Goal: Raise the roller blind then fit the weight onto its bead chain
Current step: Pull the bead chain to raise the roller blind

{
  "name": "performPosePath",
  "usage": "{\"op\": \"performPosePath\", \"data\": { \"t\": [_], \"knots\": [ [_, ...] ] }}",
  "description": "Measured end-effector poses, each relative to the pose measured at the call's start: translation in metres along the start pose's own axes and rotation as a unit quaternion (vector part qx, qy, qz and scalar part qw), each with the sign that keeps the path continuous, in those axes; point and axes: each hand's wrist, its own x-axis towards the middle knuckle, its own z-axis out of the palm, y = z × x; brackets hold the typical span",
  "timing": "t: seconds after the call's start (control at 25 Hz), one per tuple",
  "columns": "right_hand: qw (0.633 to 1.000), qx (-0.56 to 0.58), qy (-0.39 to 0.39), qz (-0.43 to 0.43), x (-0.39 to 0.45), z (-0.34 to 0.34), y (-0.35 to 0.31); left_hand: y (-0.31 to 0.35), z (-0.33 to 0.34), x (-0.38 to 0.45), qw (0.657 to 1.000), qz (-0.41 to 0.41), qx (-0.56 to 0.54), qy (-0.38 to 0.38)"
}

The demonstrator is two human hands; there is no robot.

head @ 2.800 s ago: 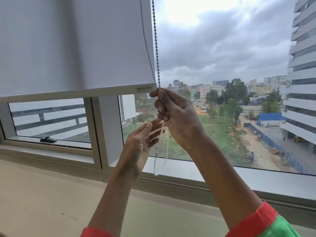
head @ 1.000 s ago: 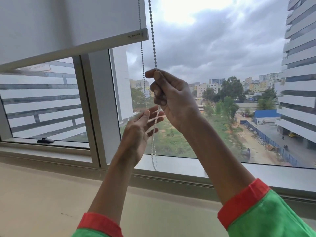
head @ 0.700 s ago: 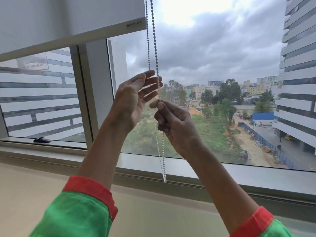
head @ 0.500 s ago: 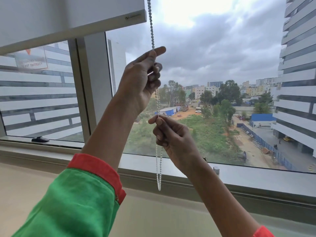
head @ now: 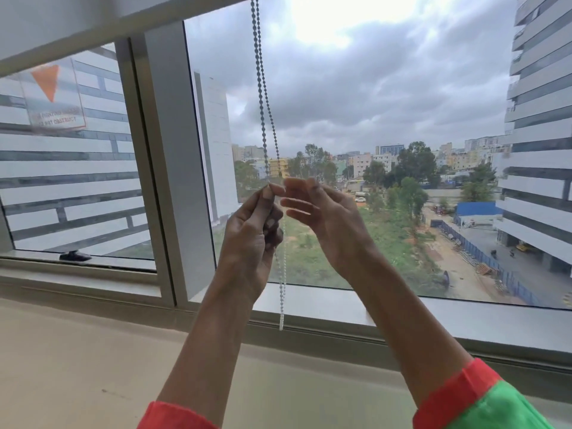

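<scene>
The white roller blind [head: 62, 23] is rolled up high, its bottom bar crossing the top left corner of the view. The bead chain [head: 263, 97] hangs in two strands down the middle of the window, and its loop ends just above the sill. My left hand [head: 252, 233] pinches the chain between thumb and fingertips at mid height. My right hand [head: 325, 218] is right beside it with fingers spread and blurred, holding nothing. No weight is in view.
A wide beige sill [head: 93, 366] runs along the bottom. A grey window post [head: 176, 168] stands left of the chain. A black window handle [head: 75, 256] sits on the left frame, and a sticker [head: 54, 97] is on the left pane.
The blind has risen much higher. My left hand came down from a high grip, pulling the chain. My right hand let go of the chain and moved up beside the left.
</scene>
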Motion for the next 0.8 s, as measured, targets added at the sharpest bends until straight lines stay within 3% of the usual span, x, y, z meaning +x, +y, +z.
{"op": "performPosePath", "data": {
  "t": [0.28, 0.4, 0.6, 0.8],
  "knots": [
    [1.0, 0.006, -0.003, -0.031, 0.038, 0.04, -0.055, -0.022, 0.004, -0.018, 0.999, -0.015, 0.043, -0.006],
    [0.998, 0.033, -0.01, -0.045, 0.035, 0.038, -0.048, -0.021, 0.001, -0.016, 0.996, -0.003, 0.085, -0.031],
    [0.998, 0.023, -0.028, -0.049, 0.017, 0.026, -0.023, -0.026, -0.014, -0.013, 0.984, -0.066, 0.15, -0.075],
    [0.999, 0.032, -0.025, -0.035, 0.0, 0.014, 0.0, 0.006, -0.009, 0.018, 0.996, -0.014, 0.08, -0.048]
  ]
}}
